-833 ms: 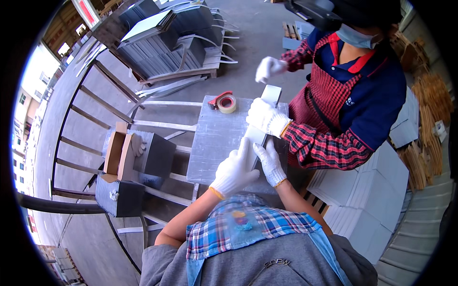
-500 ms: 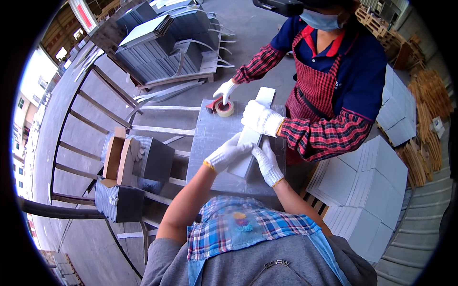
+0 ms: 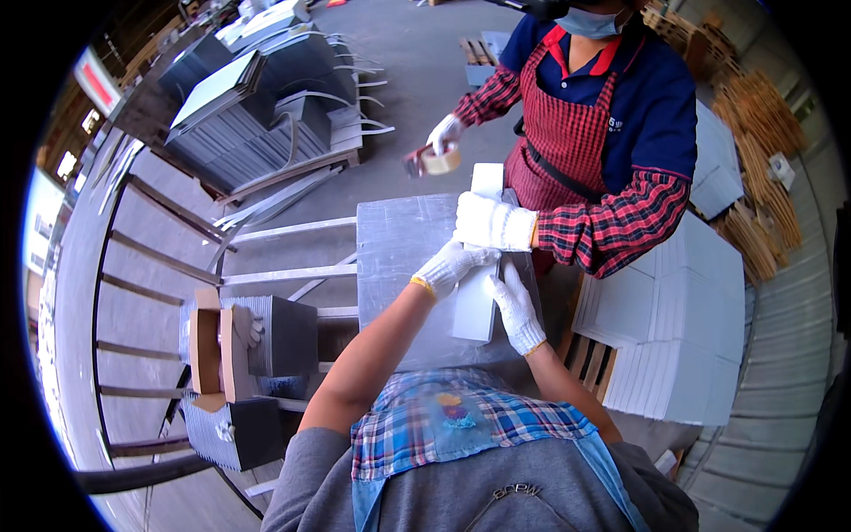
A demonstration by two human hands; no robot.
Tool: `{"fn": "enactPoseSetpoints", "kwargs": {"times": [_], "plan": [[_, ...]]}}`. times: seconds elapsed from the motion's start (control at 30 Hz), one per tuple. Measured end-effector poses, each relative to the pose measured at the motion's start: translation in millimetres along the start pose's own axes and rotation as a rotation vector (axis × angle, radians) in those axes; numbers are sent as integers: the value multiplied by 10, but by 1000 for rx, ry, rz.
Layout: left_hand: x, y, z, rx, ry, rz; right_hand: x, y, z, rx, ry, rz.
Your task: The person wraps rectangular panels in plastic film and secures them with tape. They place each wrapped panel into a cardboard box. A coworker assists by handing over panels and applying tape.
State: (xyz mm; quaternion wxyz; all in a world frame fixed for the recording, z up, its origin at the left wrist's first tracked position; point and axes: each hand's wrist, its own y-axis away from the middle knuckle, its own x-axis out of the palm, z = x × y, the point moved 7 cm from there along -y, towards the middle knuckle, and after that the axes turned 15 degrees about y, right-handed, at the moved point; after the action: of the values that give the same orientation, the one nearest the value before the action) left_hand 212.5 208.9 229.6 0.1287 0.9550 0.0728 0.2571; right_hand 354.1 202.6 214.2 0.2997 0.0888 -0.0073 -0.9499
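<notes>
A long, narrow white piece (image 3: 475,312) lies lengthwise on the grey tabletop (image 3: 399,230). My left hand (image 3: 456,266), in a white knit glove, is closed on its left side, just below the co-worker's fist. On its right side rests my right hand (image 3: 517,306), gloved too, with fingers stretched out and the thumb over the edge. Across the table, a co-worker's gloved fist (image 3: 496,222) presses on the piece. The co-worker's other hand (image 3: 446,133) holds a red tape dispenser with a tan roll (image 3: 441,160), blurred, in the air beyond the table.
At my left stand an open cardboard box (image 3: 206,350) and dark stacks of sheets (image 3: 288,337) beside a metal frame (image 3: 102,293). Strapped grey panels (image 3: 253,133) sit on a pallet at the far left. White panel stacks (image 3: 665,337) stand at the right.
The co-worker has lifted the tape dispenser off the table and moved it away. My hands stay at the white piece; my right fingers look straighter. The view has shifted a little.
</notes>
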Motion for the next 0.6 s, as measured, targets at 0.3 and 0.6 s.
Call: {"fn": "enactPoseSetpoints", "kwargs": {"times": [0.3, 0.6], "plan": [[-271, -304, 285, -53, 38, 75, 320, 688, 22, -101, 63, -331], [-8, -103, 102, -93, -78, -83, 553, 1013, -283, -66, 357, -691]]}}
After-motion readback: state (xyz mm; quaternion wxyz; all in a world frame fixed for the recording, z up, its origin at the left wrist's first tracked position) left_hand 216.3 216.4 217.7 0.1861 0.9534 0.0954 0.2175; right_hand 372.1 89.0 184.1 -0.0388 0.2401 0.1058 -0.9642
